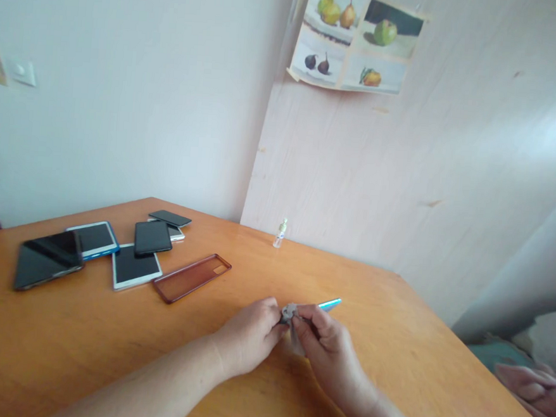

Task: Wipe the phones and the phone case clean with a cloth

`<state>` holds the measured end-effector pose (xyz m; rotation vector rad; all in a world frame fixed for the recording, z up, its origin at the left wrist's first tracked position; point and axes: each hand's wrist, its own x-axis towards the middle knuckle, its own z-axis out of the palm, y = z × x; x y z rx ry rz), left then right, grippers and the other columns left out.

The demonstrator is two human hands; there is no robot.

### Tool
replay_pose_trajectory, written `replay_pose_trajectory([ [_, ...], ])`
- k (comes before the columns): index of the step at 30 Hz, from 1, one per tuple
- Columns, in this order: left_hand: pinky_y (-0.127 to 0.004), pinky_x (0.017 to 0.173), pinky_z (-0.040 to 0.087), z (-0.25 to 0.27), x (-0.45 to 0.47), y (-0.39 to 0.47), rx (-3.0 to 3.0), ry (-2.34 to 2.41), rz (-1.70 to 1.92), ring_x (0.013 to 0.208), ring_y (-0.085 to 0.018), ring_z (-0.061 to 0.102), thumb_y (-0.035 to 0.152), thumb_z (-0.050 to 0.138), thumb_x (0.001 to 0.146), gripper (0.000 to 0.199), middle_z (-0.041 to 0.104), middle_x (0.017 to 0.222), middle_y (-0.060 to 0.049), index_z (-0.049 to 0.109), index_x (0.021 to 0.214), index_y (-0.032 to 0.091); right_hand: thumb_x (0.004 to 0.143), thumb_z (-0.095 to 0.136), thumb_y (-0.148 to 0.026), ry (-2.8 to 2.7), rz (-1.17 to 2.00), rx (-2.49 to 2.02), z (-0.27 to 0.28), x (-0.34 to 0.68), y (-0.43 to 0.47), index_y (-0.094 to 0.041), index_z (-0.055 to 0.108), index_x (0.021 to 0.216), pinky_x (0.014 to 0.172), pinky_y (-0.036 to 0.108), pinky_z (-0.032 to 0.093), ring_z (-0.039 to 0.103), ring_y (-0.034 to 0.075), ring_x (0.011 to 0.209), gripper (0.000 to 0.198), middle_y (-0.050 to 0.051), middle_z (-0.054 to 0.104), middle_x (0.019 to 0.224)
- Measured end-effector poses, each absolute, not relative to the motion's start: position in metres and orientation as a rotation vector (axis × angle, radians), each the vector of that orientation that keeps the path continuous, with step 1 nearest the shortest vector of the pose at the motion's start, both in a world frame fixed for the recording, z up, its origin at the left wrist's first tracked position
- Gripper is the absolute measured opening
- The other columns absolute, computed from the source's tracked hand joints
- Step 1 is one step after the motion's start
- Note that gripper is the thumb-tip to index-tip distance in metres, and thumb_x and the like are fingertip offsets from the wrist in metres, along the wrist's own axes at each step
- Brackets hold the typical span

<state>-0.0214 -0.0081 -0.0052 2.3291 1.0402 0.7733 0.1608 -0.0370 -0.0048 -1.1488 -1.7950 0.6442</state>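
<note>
Both hands meet above the near middle of the table. A crumpled grey cloth [290, 312] is bunched between their fingertips, and a blurred part of it hangs below. My left hand [253, 334] is closed, with thumb and fingers pinching the cloth from the left. On the other side my right hand [332, 346] is closed too, its thumb and forefinger on the cloth. A thin, shiny blue thing [330, 304], like a phone seen edge-on, sticks out behind the right hand. Whether it is held or lies on the table I cannot tell.
Left on the wooden table [191, 367] lie a black tablet [50, 259], a blue-edged tablet [97, 239], a white tablet [135, 268], several phones including a black one [153, 238], and a clear reddish phone case [192, 279]. A small spray bottle [280, 235] stands near the wall.
</note>
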Motion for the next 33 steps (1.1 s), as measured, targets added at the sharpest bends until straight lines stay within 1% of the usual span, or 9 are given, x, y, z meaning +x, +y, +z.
replay_pose_trajectory([
  [2,-0.026,0.073,0.042,-0.005,-0.021,-0.008,2.341,1.035,0.771,0.081,-0.017,0.056,0.03,0.044,0.095,0.021,0.057,0.086,-0.004,0.06,0.087,0.019,0.093,0.05,-0.043,-1.802,0.636,-1.167,-0.003,0.163,-0.037,-0.019,0.065,0.093,0.055,0.022,0.04,0.05,0.012,0.06,0.029,0.0,0.06,0.069],
  [5,-0.026,0.071,0.042,-0.007,-0.021,-0.007,2.339,1.085,0.757,0.077,-0.016,0.055,0.033,0.043,0.096,0.026,0.056,0.085,-0.003,0.058,0.081,0.019,0.091,0.05,-0.048,-1.618,0.537,-1.361,-0.003,0.189,-0.021,-0.018,0.065,0.098,0.048,0.022,0.037,0.048,0.012,0.051,0.034,-0.002,0.056,0.06],
  [9,-0.025,0.066,0.041,-0.009,-0.02,-0.006,2.334,1.108,0.741,0.072,-0.015,0.054,0.036,0.042,0.096,0.029,0.055,0.084,-0.003,0.056,0.077,0.019,0.089,0.052,-0.049,-1.467,0.395,-1.525,-0.003,0.216,-0.007,-0.019,0.066,0.098,0.048,0.023,0.039,0.051,0.014,0.052,0.035,-0.001,0.059,0.06],
  [11,-0.025,0.067,0.041,-0.009,-0.02,-0.006,2.33,1.117,0.747,0.073,-0.015,0.054,0.036,0.043,0.096,0.029,0.055,0.083,-0.003,0.056,0.077,0.019,0.09,0.051,-0.047,-1.543,0.408,-1.453,-0.003,0.207,-0.013,-0.019,0.066,0.098,0.051,0.022,0.04,0.051,0.013,0.055,0.032,-0.001,0.06,0.063],
  [15,-0.027,0.074,0.043,-0.007,-0.02,-0.007,2.33,1.033,0.776,0.081,-0.017,0.057,0.03,0.044,0.095,0.021,0.058,0.086,-0.004,0.06,0.086,0.019,0.093,0.048,-0.042,-1.779,0.583,-1.208,-0.003,0.167,-0.037,-0.02,0.065,0.095,0.055,0.021,0.041,0.051,0.012,0.061,0.027,0.0,0.061,0.071],
  [17,-0.027,0.074,0.043,-0.007,-0.021,-0.007,2.33,1.012,0.779,0.082,-0.018,0.057,0.028,0.044,0.095,0.019,0.058,0.087,-0.004,0.06,0.089,0.019,0.093,0.048,-0.042,-1.817,0.622,-1.182,-0.001,0.158,-0.042,-0.02,0.065,0.094,0.055,0.02,0.041,0.051,0.012,0.061,0.027,0.0,0.061,0.071],
  [25,-0.026,0.066,0.041,-0.004,-0.021,-0.008,2.334,1.101,0.715,0.071,-0.015,0.053,0.037,0.042,0.096,0.03,0.054,0.082,-0.003,0.055,0.076,0.018,0.084,0.054,-0.054,-1.334,0.448,-1.563,-0.001,0.225,-0.001,-0.016,0.068,0.097,0.04,0.022,0.036,0.048,0.013,0.045,0.043,0.0,0.058,0.057],
  [29,-0.026,0.065,0.04,-0.004,-0.021,-0.008,2.325,1.118,0.721,0.071,-0.015,0.053,0.037,0.041,0.096,0.03,0.055,0.082,-0.003,0.055,0.077,0.018,0.086,0.053,-0.052,-1.434,0.442,-1.472,-0.003,0.214,-0.006,-0.018,0.067,0.097,0.046,0.023,0.04,0.051,0.014,0.053,0.038,0.001,0.061,0.065],
  [33,-0.026,0.07,0.042,-0.006,-0.02,-0.008,2.319,1.058,0.751,0.078,-0.017,0.057,0.029,0.044,0.094,0.02,0.058,0.086,-0.004,0.059,0.085,0.019,0.092,0.049,-0.045,-1.724,0.601,-1.247,-0.002,0.168,-0.034,-0.02,0.067,0.098,0.056,0.022,0.043,0.052,0.012,0.06,0.031,0.001,0.063,0.072],
])
